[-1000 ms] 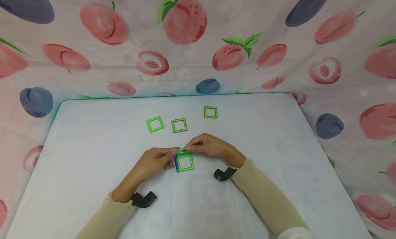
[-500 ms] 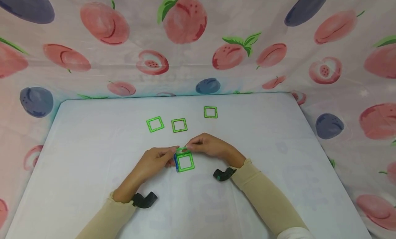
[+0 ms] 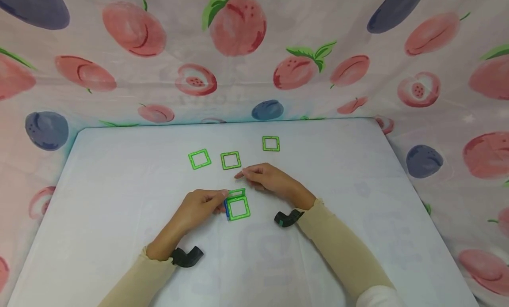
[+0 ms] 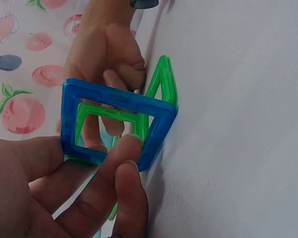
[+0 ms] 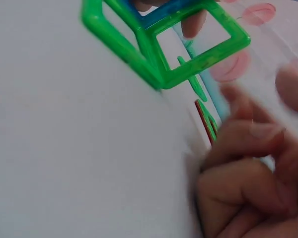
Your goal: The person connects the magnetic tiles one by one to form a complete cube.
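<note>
My left hand [image 3: 200,205] pinches a blue square magnetic tile [image 4: 120,99] by thumb and fingers, holding it upright. Joined to it at the corner is an upright green square tile [image 5: 208,60], and a second green square tile [image 3: 240,217] lies on the table in front of them. In the head view the blue tile shows only as a thin edge. My right hand [image 3: 268,176] is apart from this structure, just beyond it to the right, holding nothing. Its index finger points toward a green tile [image 3: 231,168] lying farther back, the other fingers loosely bent.
Two more green square tiles lie behind the hands, one at left [image 3: 202,166] and another farther back at right [image 3: 271,150]. A white table [image 3: 119,201] carries everything, with a fruit-print cloth [image 3: 238,86] hanging past its back edge. Black wrist mounts [image 3: 187,256] sit on both wrists.
My right hand has let go of the upright green tile and moved back and slightly right. My left hand stays on the blue tile, and the structure stands in place.
</note>
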